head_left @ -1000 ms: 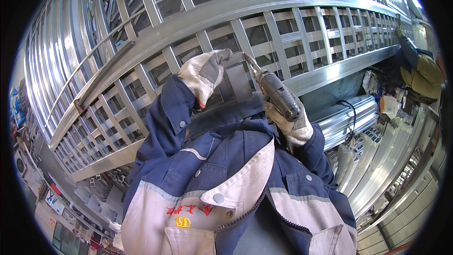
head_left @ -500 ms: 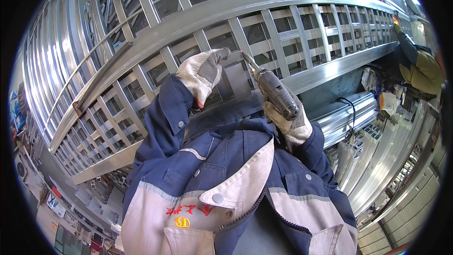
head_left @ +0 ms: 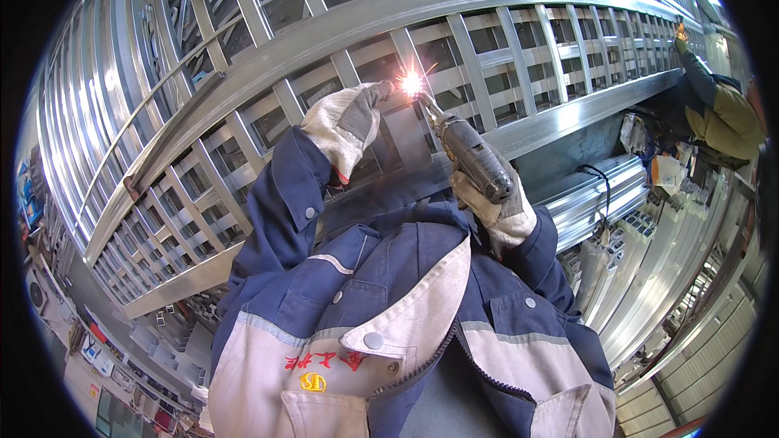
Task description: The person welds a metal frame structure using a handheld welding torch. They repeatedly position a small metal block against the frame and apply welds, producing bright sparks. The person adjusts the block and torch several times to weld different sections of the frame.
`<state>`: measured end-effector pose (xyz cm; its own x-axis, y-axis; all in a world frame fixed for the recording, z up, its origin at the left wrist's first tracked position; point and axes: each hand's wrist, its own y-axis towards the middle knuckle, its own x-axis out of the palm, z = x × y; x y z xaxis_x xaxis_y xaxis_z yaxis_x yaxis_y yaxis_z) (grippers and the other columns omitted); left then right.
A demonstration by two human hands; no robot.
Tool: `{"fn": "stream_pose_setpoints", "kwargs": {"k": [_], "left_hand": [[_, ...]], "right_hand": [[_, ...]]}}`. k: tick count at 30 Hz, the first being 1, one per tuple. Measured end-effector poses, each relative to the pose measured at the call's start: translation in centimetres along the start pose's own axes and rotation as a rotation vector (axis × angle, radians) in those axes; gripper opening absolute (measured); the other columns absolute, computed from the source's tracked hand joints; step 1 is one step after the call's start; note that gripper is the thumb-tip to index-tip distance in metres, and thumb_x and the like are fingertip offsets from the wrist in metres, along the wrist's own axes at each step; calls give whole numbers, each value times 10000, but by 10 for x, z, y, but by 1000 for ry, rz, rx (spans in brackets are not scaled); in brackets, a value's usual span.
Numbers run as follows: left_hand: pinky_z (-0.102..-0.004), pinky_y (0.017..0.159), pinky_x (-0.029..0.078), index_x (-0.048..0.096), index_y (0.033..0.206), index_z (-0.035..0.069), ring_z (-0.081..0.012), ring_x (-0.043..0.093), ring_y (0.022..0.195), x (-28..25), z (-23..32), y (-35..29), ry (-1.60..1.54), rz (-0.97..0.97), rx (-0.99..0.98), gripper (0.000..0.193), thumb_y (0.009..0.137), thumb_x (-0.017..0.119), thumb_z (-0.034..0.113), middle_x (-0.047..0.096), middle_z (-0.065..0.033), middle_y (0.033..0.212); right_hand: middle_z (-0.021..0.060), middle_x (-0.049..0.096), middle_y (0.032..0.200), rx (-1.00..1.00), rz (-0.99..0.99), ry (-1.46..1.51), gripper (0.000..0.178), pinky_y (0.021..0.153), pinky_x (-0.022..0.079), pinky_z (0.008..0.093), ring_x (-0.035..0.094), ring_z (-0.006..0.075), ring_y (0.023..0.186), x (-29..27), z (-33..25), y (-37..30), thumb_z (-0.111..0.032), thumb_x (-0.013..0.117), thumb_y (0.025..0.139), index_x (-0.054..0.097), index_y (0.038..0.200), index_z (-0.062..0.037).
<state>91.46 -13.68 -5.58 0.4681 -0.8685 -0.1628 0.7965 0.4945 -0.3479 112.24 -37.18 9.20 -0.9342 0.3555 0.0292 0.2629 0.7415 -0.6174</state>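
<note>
Silvery metal lattice (head_left: 518, 65) with a bright spark (head_left: 411, 83), from my head view.
My right hand (head_left: 498, 216) wraps a dark torch (head_left: 475, 159), its tip at the spark over the lattice; my left hand (head_left: 345, 125) curls just beside, whether gripping I cannot tell.

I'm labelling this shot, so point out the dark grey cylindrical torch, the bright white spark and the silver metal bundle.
Dark grey cylindrical torch (head_left: 477, 161): head view, middle of its body.
Bright white spark (head_left: 411, 83): head view, its glowing centre.
Silver metal bundle (head_left: 582, 212): head view, its long surface.
</note>
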Motion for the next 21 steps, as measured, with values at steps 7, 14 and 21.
{"fn": "stream_pose_setpoints", "kwargs": {"k": [7, 14, 21], "left_hand": [[-306, 1056, 570, 684, 1464, -13, -180, 725, 1161, -1, 5, 2, 143, -27, 35, 352, 1127, 585, 9, 777, -100, 1317], [-309, 1063, 573, 683, 1483, -21, -198, 745, 1183, -2, -3, -2, -647, 45, -143, 395, 1099, 592, -19, 791, -102, 1334], [-258, 975, 576, 755, 1381, -29, -132, 744, 1084, 11, -22, 7, -537, 105, 84, 267, 1183, 676, 133, 816, -47, 1214]], "right_hand": [[-1, 719, 1174, 16, 5, -33, 631, 878, 599, 278, 697, 85, 1000, -1, 1, -2, -129, 892, 1050, 609, 1607, -35], [6, 728, 1195, 21, 22, 11, 683, 938, 612, 284, 717, 87, 1049, -1, 7, -3, -78, 913, 1013, 599, 1617, -25], [6, 747, 1172, -5, 30, -57, 659, 934, 609, 279, 719, 81, 1030, -2, 9, -6, -102, 884, 1025, 606, 1617, -23]]}}
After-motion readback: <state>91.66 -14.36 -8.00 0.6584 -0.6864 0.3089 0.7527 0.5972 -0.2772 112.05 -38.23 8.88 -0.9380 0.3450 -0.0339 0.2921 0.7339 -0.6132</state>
